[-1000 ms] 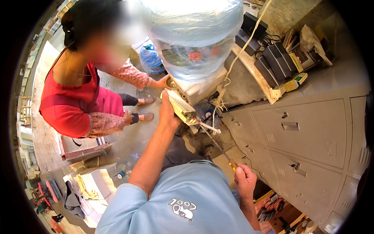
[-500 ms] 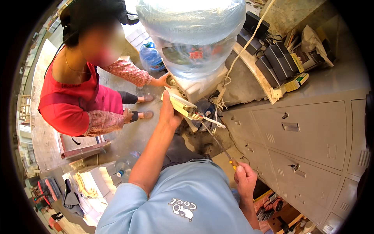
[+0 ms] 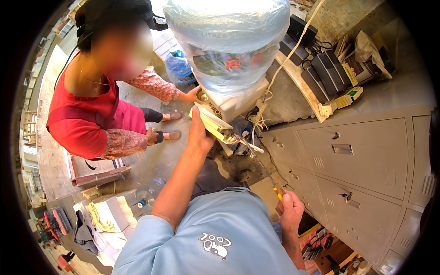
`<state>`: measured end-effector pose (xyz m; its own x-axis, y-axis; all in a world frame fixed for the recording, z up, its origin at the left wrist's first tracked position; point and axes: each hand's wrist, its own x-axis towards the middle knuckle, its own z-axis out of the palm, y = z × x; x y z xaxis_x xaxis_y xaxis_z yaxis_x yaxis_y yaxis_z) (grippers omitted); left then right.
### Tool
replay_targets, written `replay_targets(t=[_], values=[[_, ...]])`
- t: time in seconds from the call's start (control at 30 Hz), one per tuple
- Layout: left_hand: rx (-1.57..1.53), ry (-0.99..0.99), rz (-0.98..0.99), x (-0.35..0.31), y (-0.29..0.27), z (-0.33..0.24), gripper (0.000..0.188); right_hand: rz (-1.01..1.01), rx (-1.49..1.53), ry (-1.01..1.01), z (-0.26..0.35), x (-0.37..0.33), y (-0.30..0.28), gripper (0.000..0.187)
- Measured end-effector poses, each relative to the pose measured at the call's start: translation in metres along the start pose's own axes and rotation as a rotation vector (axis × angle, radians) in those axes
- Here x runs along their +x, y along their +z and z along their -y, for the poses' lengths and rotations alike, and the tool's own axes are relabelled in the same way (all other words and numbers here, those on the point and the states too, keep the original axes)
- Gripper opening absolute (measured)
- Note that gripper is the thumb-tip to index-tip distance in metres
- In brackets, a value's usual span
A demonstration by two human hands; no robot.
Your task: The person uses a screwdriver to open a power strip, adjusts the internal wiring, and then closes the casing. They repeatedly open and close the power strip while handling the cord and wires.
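My left hand (image 3: 198, 133) grips a flat cream plastic box (image 3: 211, 123), with small wires and a short white lead at its near right end. My right hand (image 3: 290, 210) is closed around the yellow handle of a long thin screwdriver (image 3: 263, 170). Its shaft slants up and left toward the wired end of the box; whether the tip touches anything is too small to tell. Beyond the box, another person (image 3: 87, 114) in a red top and patterned sleeves rests one hand at the side of a water dispenser (image 3: 236, 103).
A large wrapped water bottle (image 3: 227, 46) sits on the dispenser. Grey metal lockers (image 3: 357, 156) line the right. Black devices (image 3: 326, 73) lie on a ledge at the far right, with a pale cable (image 3: 295, 48) hanging nearby. Stacked papers (image 3: 110, 215) stand at the lower left.
The screwdriver and my right hand have shifted slightly right, and the shaft now passes a little further right of the box's wired end. The other person's head has moved slightly right.
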<state>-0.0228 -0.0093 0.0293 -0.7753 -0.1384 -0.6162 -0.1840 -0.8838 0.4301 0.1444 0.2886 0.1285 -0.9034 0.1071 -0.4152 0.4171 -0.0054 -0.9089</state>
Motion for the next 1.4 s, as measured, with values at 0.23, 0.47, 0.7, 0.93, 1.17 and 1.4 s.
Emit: replay_targets(t=[0.23, 0.47, 0.7, 0.93, 1.17, 1.4], values=[[0.114, 0.096, -0.004, -0.013, 0.014, -0.001, 0.063, -0.046, 0.053, 0.011, 0.004, 0.0, 0.005, 0.037], [0.18, 0.144, 0.133, -0.028, 0.019, 0.006, 0.055, -0.055, 0.257, 0.073, 0.009, 0.006, 0.013, 0.035], [0.369, 0.181, 0.356, -0.038, 0.01, 0.018, 0.061, 0.016, 0.486, 0.18, 0.005, 0.013, 0.013, 0.029], [0.558, 0.275, 0.463, -0.051, 0.008, 0.024, 0.068, 0.09, 0.533, 0.235, 0.01, 0.018, 0.014, 0.016], [0.859, 0.43, 0.586, -0.065, 0.009, 0.03, 0.073, 0.193, 0.492, 0.129, 0.019, 0.027, 0.026, 0.013], [1.395, 0.68, 0.592, -0.089, 0.028, 0.032, 0.071, 0.138, 0.294, -0.025, 0.033, 0.055, 0.05, 0.028]])
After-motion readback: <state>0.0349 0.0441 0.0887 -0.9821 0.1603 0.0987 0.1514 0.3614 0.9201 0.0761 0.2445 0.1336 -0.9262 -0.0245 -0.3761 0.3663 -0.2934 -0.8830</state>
